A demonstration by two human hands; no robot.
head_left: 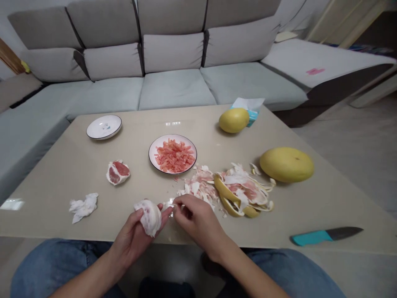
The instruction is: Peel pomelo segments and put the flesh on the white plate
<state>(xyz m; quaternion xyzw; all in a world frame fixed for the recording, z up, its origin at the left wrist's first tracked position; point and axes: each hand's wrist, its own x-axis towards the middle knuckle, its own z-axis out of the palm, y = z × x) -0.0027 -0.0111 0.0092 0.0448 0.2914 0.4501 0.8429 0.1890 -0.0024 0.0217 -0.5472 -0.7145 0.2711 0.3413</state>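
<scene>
My left hand (135, 234) is wrapped around a peeled pomelo piece (149, 218) still coated in white pith, just above the table's near edge. Close beside it, my right hand (195, 221) has its thumb and forefinger pinched together; a small whitish scrap seems to show at the tips, too small to name surely. Beyond the hands stands a plate (151, 156) heaped with pink pomelo flesh (174, 156). To the right of it lie white pith scraps (201, 186) and yellow rind (228, 198). Another pomelo chunk (118, 172), its pink flesh showing, rests left of the plate.
A knife (325, 236) with a teal handle lies at the near right. Two whole yellow pomelos, one nearer (287, 164) and one farther (234, 120), sit on the right, with a tissue pack (252, 111) behind. Leftward are a crumpled tissue (83, 207) and another plate (104, 126).
</scene>
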